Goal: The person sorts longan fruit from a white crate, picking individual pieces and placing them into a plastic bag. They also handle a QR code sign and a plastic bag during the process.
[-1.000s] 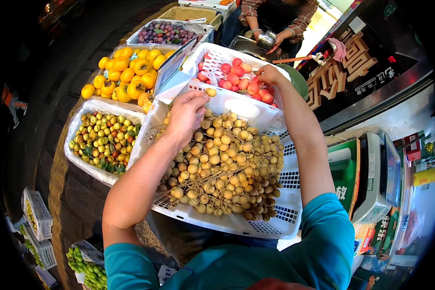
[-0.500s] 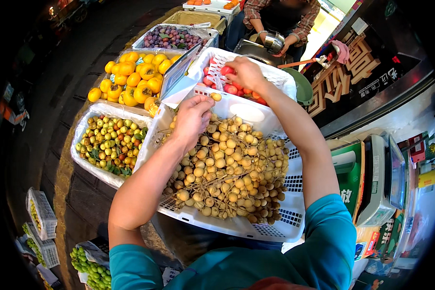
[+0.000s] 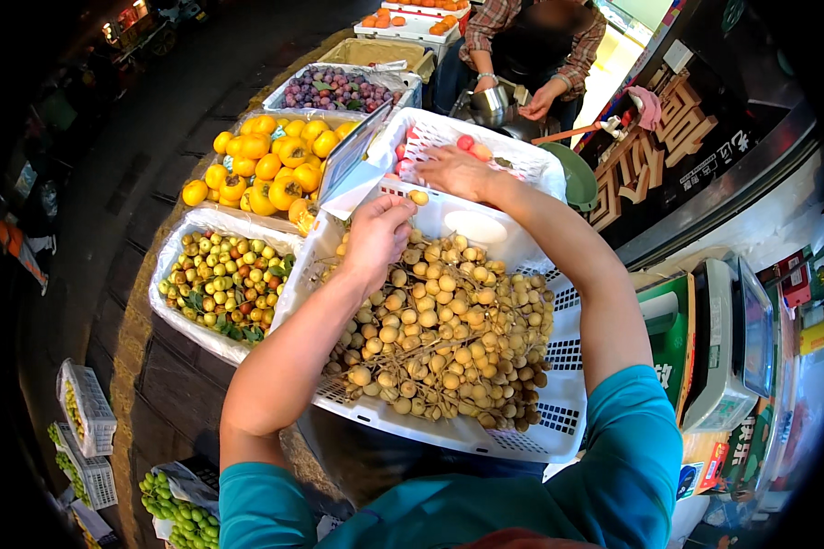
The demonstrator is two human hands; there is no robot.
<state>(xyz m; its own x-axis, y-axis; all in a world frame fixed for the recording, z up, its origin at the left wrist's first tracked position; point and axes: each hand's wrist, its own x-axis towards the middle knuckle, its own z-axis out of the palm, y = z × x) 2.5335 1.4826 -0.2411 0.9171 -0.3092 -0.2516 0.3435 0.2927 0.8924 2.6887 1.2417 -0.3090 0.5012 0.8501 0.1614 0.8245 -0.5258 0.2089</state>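
Observation:
A white plastic basket (image 3: pixel 558 430) in front of me holds a heap of tan longans (image 3: pixel 449 288) on twigs. Above the basket's far left, my left hand (image 3: pixel 382 236) pinches a single longan (image 3: pixel 418 197) between thumb and fingers. Farther off stands a white crate (image 3: pixel 542 169) of round red fruits (image 3: pixel 466 143) with white foam netting (image 3: pixel 513 157). My right hand (image 3: pixel 456 172) lies palm down in this crate, fingers stretched over the netting and fruit. What is under its palm is hidden.
Left are boxes of yellow persimmons (image 3: pixel 284 169), green-brown jujubes (image 3: pixel 229 284) and purple plums (image 3: pixel 339 91). A tilted panel (image 3: pixel 352 156) stands by the red fruits. Beyond, a person (image 3: pixel 531 55) handles a metal pot (image 3: pixel 492 107). A scale (image 3: pixel 723 339) is at right.
My right hand has lowered into the crate and let go of the red fruit it held. The left hand still pinches the longan. The view has shifted slightly.

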